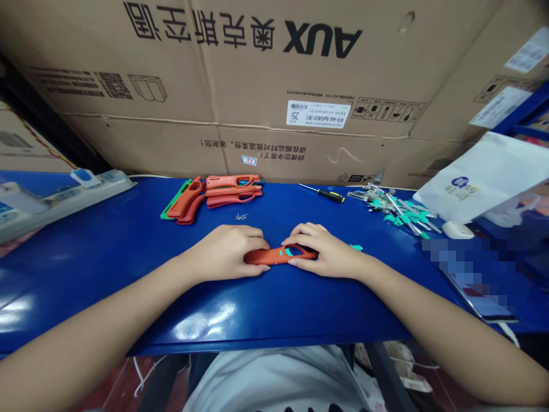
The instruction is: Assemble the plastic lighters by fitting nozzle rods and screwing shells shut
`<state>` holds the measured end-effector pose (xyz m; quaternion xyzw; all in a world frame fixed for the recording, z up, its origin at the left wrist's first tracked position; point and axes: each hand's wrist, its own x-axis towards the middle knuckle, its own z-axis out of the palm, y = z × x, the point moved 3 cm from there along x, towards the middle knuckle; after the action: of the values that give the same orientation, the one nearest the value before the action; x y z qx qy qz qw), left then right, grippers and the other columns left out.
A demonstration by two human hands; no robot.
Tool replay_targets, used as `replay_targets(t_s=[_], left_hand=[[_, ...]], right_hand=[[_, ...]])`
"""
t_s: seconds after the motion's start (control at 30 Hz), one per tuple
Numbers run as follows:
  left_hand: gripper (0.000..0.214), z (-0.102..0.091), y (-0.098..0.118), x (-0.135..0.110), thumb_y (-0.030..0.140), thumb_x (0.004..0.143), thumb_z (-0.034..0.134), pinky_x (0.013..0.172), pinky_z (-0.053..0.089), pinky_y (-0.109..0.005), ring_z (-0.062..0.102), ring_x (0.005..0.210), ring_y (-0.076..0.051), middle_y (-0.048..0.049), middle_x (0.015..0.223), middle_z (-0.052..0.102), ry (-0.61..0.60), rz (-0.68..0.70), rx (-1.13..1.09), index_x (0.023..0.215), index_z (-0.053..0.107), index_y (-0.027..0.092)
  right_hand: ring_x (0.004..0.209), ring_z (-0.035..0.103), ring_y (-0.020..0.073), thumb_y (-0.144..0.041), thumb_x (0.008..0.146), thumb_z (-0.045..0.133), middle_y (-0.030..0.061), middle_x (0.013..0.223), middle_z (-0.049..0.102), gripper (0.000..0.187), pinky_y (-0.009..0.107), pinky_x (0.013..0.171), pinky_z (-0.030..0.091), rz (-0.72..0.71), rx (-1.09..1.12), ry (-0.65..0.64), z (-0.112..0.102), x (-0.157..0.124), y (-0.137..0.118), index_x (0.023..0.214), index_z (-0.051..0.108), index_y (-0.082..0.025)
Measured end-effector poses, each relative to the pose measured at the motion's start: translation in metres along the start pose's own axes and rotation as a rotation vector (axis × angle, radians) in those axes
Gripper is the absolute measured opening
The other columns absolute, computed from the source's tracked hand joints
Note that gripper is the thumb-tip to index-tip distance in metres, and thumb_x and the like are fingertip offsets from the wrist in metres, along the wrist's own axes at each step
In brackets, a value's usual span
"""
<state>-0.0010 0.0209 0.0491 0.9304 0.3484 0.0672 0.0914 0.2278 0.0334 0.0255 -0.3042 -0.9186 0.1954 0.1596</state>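
Note:
An orange plastic handle shell (274, 255) with a teal insert lies on the blue table (128, 252) in front of me. My left hand (229, 252) is curled over its left end, fingers closed on it. My right hand (323, 252) presses on its right end, thumb and fingers pinching it. A small teal piece (355, 247) shows just behind my right hand.
A stack of orange shells (231, 190) and a green one (174, 201) lie further back. A yellow-handled screwdriver (328, 194), a heap of metal blades with teal parts (398, 210), a white bag (480, 177) and a power strip (64, 191) stand around. Cardboard boxes (257, 74) wall the rear.

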Motion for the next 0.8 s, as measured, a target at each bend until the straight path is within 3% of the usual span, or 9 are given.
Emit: replay_targets(t_s=[0.27, 0.37, 0.53, 0.67, 0.8], left_hand=[[0.027, 0.003, 0.000, 0.001, 0.043, 0.091, 0.072, 0.074, 0.046, -0.027, 0.070, 0.090, -0.020, -0.0015, 0.101, 0.072, 0.010, -0.045, -0.064, 0.110, 0.076, 0.024], [0.026, 0.007, 0.001, 0.002, 0.039, 0.091, 0.071, 0.075, 0.047, -0.027, 0.069, 0.093, -0.020, -0.0017, 0.105, 0.071, 0.019, -0.065, -0.057, 0.112, 0.074, 0.024], [0.027, 0.011, 0.003, 0.002, 0.024, 0.092, 0.064, 0.082, 0.048, -0.030, 0.066, 0.095, -0.022, -0.0047, 0.104, 0.068, 0.019, 0.020, 0.039, 0.118, 0.069, 0.020], [0.021, 0.013, 0.001, 0.001, 0.032, 0.103, 0.053, 0.075, 0.045, -0.027, 0.065, 0.086, -0.018, -0.0037, 0.098, 0.067, 0.016, 0.059, -0.037, 0.107, 0.068, 0.019], [0.031, 0.014, 0.003, 0.001, 0.041, 0.107, 0.045, 0.068, 0.042, -0.028, 0.064, 0.075, -0.017, -0.0026, 0.088, 0.067, 0.025, 0.084, -0.072, 0.101, 0.064, 0.018]], right_hand=[[0.107, 0.064, 0.0234, -0.033, 0.094, 0.070, 0.0104, 0.121, 0.064, 0.037, 0.040, 0.097, 0.050, 0.021, 0.078, -0.003, 0.003, -0.002, 0.004, 0.128, 0.066, -0.021], [0.105, 0.066, 0.0252, -0.030, 0.093, 0.068, 0.0126, 0.124, 0.063, 0.040, 0.039, 0.092, 0.054, 0.018, -0.041, -0.057, 0.001, -0.003, 0.000, 0.131, 0.065, -0.018], [0.100, 0.067, 0.0278, -0.024, 0.094, 0.064, 0.0144, 0.122, 0.064, 0.039, 0.042, 0.087, 0.055, -0.023, -0.230, -0.122, 0.002, -0.002, -0.004, 0.131, 0.065, -0.014], [0.097, 0.066, 0.0229, -0.027, 0.103, 0.053, 0.0119, 0.115, 0.066, 0.026, 0.036, 0.086, 0.053, -0.042, -0.177, -0.096, -0.001, -0.003, -0.003, 0.120, 0.069, -0.014], [0.088, 0.064, 0.0217, -0.032, 0.107, 0.046, 0.0100, 0.100, 0.068, 0.030, 0.036, 0.083, 0.050, -0.078, -0.231, -0.068, -0.007, -0.005, -0.008, 0.108, 0.070, -0.014]])
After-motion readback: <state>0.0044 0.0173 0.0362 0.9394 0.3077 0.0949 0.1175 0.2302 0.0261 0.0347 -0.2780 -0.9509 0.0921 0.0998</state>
